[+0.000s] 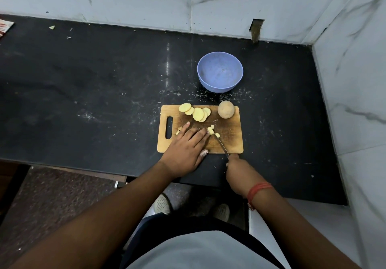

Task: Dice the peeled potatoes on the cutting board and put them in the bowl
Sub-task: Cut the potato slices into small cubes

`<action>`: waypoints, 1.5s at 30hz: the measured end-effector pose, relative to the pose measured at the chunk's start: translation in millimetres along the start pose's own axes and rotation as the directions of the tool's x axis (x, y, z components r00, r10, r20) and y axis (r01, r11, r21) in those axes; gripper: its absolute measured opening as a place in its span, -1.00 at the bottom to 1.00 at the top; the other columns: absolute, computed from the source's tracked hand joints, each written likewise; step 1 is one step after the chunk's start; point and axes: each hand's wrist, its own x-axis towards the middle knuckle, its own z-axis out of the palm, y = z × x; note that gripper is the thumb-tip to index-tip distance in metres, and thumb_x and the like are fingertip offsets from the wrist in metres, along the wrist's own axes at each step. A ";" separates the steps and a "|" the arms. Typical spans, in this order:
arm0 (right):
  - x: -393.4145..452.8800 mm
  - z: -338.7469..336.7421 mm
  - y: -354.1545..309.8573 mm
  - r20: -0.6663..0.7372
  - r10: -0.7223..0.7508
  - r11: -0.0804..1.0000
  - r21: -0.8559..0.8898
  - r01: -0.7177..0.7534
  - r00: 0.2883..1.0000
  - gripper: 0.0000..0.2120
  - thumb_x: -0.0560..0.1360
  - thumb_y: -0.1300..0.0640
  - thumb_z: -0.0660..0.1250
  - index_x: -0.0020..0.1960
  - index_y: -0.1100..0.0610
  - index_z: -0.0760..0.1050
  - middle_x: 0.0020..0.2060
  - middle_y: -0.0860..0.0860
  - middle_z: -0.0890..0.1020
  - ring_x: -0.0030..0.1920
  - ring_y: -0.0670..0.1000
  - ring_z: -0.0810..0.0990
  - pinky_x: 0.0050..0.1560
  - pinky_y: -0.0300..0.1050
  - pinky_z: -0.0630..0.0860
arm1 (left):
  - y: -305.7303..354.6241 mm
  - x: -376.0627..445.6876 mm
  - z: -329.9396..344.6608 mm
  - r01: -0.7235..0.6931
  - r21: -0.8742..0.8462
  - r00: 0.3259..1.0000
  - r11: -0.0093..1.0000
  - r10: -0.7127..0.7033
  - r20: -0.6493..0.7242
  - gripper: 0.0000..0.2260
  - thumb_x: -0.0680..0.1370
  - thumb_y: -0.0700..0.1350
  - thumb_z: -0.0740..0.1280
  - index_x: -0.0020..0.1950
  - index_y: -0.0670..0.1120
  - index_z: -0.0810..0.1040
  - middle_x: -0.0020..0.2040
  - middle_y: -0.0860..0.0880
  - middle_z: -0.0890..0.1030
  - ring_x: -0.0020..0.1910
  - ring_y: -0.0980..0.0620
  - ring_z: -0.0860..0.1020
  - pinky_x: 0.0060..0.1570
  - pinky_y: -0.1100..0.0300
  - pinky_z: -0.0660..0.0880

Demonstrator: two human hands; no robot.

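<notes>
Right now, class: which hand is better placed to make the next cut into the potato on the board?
Right. The right hand already grips the knife, blade at the potato pieces; the left hand lies flat, steadying them.

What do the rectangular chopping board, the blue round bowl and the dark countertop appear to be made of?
Rectangular brown cutting board: wood or bamboo, matte, with visible grain and dark staining. Blue round bowl: probably plastic, going by its uniform colour and dull, soft sheen, though it could be melamine. Black countertop: polished stone, likely granite, since it reflects light streaks.
</notes>
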 end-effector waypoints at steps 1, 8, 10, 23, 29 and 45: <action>-3.2 0.5 3.6 -0.029 -0.027 1.000 0.012 0.027 0.999 -0.78 0.63 0.20 0.05 0.25 0.21 0.30 -0.20 0.08 0.50 -0.18 0.10 0.55 -0.24 -0.07 0.39 | 0.5 -0.1 -0.1 0.002 0.002 1.000 1.000 -0.002 -0.002 -0.51 0.69 0.09 0.13 0.51 -0.19 0.39 0.47 -0.13 0.43 0.38 -0.14 0.41 0.55 -0.18 0.09; 1.1 -14.1 -16.4 -0.057 -0.095 0.995 0.025 0.097 0.994 -0.78 0.63 0.19 0.10 0.24 0.25 0.30 -0.11 0.13 0.56 -0.19 0.09 0.53 -0.24 -0.10 0.39 | 5.1 -1.3 0.5 0.026 0.006 1.000 1.000 -0.026 0.007 -0.48 0.68 0.11 0.10 0.52 -0.20 0.38 0.47 -0.14 0.44 0.36 -0.16 0.42 0.56 -0.17 0.09; 3.4 -15.1 -21.0 -0.024 -0.081 0.997 0.007 0.081 0.996 -0.70 0.61 0.20 0.14 0.31 0.27 0.26 0.00 0.17 0.58 -0.09 0.12 0.58 -0.21 -0.11 0.40 | 4.8 -1.1 0.2 0.022 0.007 1.000 1.000 -0.022 0.006 -0.48 0.68 0.11 0.11 0.52 -0.20 0.38 0.46 -0.14 0.44 0.36 -0.16 0.42 0.56 -0.17 0.09; 20.6 -0.4 -35.1 -0.047 0.023 0.999 -0.026 -0.024 0.999 -0.75 0.55 0.28 0.19 0.22 0.20 0.30 -0.30 0.02 0.46 -0.27 0.04 0.52 -0.30 -0.14 0.37 | -3.7 -3.7 2.2 0.043 0.008 0.999 0.999 -0.043 0.021 -0.48 0.68 0.11 0.11 0.50 -0.21 0.40 0.46 -0.13 0.44 0.40 -0.16 0.39 0.56 -0.16 0.08; 19.6 -4.9 -32.6 -0.004 0.005 1.000 -0.012 -0.005 1.000 -0.72 0.54 0.32 0.17 0.24 0.22 0.27 -0.04 0.16 0.61 -0.07 0.16 0.60 -0.17 -0.07 0.43 | 2.2 -10.2 -0.4 0.063 0.026 0.997 0.998 -0.064 0.033 -0.44 0.69 0.15 0.08 0.56 -0.20 0.31 0.51 -0.13 0.37 0.49 -0.17 0.31 0.55 -0.20 0.08; -2.1 4.7 4.4 -0.095 -0.126 0.992 0.014 0.128 0.987 -0.87 0.66 0.10 0.04 0.07 0.15 0.28 -0.18 0.12 0.55 -0.29 0.07 0.45 -0.25 -0.09 0.36 | 4.7 -12.9 -5.5 0.037 0.072 0.997 0.997 -0.042 0.067 -0.44 0.69 0.19 0.08 0.55 -0.15 0.34 0.52 -0.11 0.39 0.52 -0.19 0.28 0.54 -0.24 0.07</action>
